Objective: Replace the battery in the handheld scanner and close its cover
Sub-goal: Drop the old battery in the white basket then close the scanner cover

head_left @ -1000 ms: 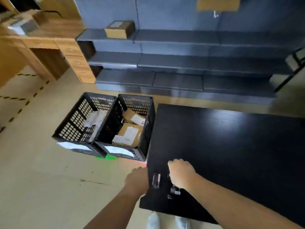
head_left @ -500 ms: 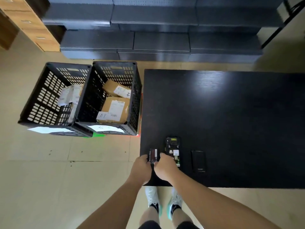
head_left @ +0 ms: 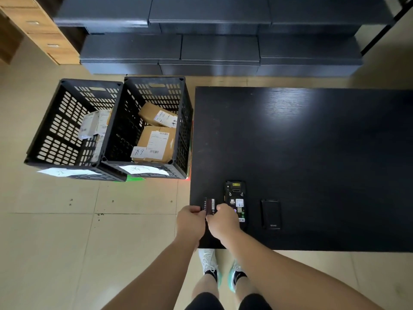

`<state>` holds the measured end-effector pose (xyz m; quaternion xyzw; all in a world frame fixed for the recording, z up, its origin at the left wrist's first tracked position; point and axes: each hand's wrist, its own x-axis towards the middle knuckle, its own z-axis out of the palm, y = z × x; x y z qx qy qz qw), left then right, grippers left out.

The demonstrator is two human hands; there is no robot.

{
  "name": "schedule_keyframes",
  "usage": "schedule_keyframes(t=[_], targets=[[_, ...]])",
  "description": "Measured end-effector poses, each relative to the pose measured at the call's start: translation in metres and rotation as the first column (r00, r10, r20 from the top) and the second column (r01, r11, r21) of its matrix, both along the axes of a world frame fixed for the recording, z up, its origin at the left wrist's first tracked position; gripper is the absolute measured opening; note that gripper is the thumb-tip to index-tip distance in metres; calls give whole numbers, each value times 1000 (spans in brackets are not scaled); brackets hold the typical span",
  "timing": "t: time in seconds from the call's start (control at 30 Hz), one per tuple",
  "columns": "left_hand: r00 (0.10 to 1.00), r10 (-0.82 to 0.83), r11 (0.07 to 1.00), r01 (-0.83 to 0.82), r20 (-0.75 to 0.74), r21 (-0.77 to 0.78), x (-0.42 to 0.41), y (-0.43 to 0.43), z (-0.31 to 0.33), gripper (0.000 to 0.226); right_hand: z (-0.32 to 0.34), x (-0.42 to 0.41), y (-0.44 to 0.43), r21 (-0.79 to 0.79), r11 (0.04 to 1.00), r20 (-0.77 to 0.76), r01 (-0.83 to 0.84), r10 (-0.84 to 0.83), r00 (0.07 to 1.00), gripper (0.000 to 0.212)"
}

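**benchtop_dan:** So where's it at? Looks like both hands are on the battery [head_left: 209, 205], near the left front corner of the black table [head_left: 312, 135].

**scanfix88:** Yep. Left hand [head_left: 190, 221] pinches its left edge, right hand [head_left: 223, 221] has fingertips curled onto the right edge and near end. Both are grasping it, not clenched into fists. I can't tell if it's lifted or just resting on the tabletop.

**benchtop_dan:** And the scanner [head_left: 236, 202]?

**scanfix88:** Lying face down just right of the battery, back open so the compartment and stickers show. The right hand covers its near end. The cover [head_left: 270, 214] sits flat further right, apart from the scanner. My guess is it's parked there to stay out of the way until the last step.

**benchtop_dan:** Makes sense, everything lined up along the near edge within easy reach.

**scanfix88:** Two-handed grip is probably for orienting the contacts before dropping it in. Battery not seated yet, cover still off. The crates [head_left: 67, 130] of parcels on the floor are unrelated.
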<state>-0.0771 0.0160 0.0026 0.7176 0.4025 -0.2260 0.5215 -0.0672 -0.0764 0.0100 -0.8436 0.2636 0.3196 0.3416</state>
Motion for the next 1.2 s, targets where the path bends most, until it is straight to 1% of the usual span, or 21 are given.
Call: schedule_keyframes(t=[0.03, 0.1, 0.13, 0.2, 0.27, 0.37, 0.43, 0.53, 0.63, 0.83, 0.97, 1.07, 1.2], targets=[[1000, 20, 1000, -20, 5, -17, 0, -3, 1, 19, 2, -1, -3, 7, 1000, 9, 23, -23, 1000, 29], [1000, 14, 1000, -14, 20, -27, 0, -13, 8, 12, 8, -4, -15, 37, 996, 30, 86, -87, 996, 36], [1000, 10, 999, -9, 30, -33, -1, -18, 10, 9, 11, -5, -24, 52, 993, 49, 109, -112, 992, 35], [999, -22, 998, 24, 31, -56, -3, -33, 16, 12, 16, -11, -46, 91, 982, 73, 166, -173, 982, 32], [998, -59, 995, 62, 34, -72, -7, -49, 16, 6, 16, -19, -67, 112, 971, 86, 209, -219, 972, 34], [992, -123, 991, 124, 13, -57, -14, -68, 4, 12, 12, -29, -87, 109, 963, 79, 246, -256, 964, 34], [990, -143, 989, 143, 8, -30, -17, -74, -2, 14, 9, -32, -93, 117, 962, 60, 248, -257, 965, 33], [993, -116, 993, 116, -4, -15, -18, -76, -5, 13, 4, -32, -96, 130, 966, 58, 225, -234, 971, 32], [992, -127, 992, 127, -8, 14, -17, -74, -8, 12, -1, -32, -96, 151, 964, 65, 218, -230, 971, 32], [989, -148, 986, 146, 29, 79, -16, -74, -11, 12, -4, -26, -96, 135, 978, 85, 161, -173, 981, 32], [983, -176, 978, 168, 57, 127, -13, -75, -10, 10, -5, -22, -95, 127, 975, 96, 184, -197, 976, 33], [978, -195, 973, 184, 69, 136, -12, -75, -12, 11, -5, -21, -95, 120, 971, 120, 209, -223, 967, 33], [980, -187, 974, 177, 64, 140, -13, -77, -12, 13, -5, -22, -97, 104, 974, 141, 202, -216, 966, 33]])
